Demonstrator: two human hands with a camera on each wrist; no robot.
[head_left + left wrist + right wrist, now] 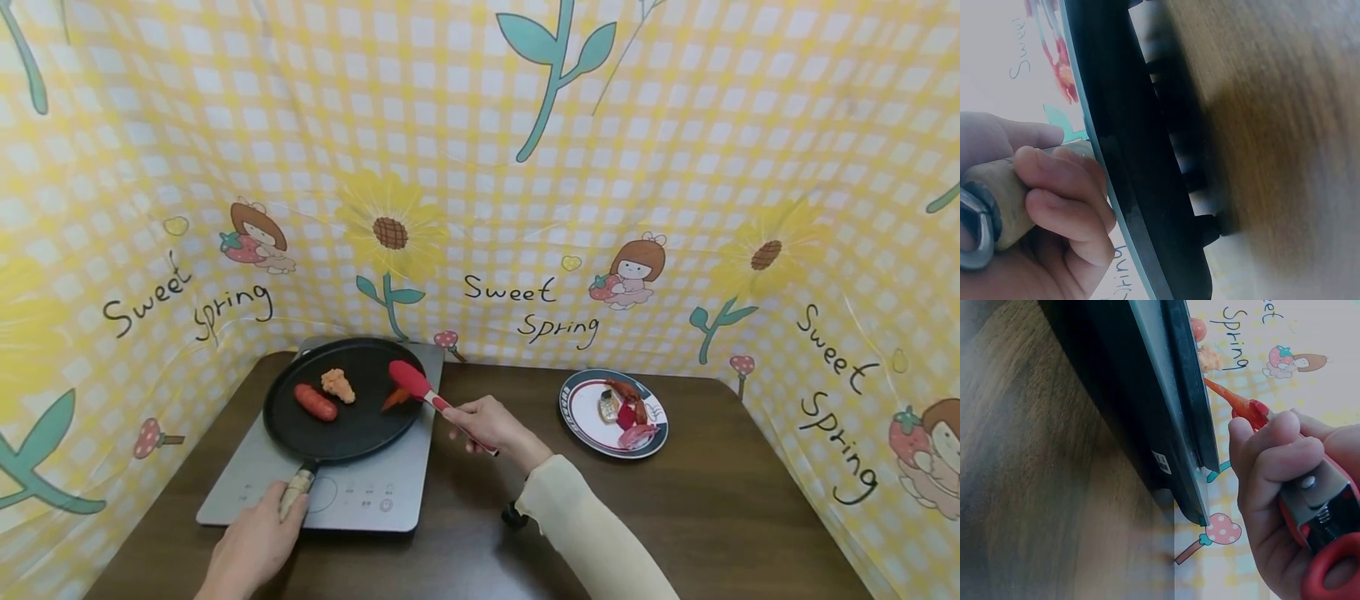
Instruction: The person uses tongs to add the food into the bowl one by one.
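My left hand (258,533) grips the light wooden-looking handle (1007,194) of a black flat pan (345,437). The pan sits on a silver induction cooker (240,483). In my right hand (491,425) is a pair of red tongs (411,379), fingers curled round the metal arms. The tongs' red head reaches over the pan's right side, at a pointed orange-red food piece (394,400). In the right wrist view, that orange piece (1225,394) juts from the tongs' tips. A red sausage (316,402) and a fried chicken piece (338,385) lie in the pan's left half.
A white plate (588,421) with a dark blue rim stands on the right of the brown table (720,492), holding several red, pink and pale food pieces. A small black object (513,516) is beside my right sleeve. Yellow checked cloth (480,208) encloses the back and sides.
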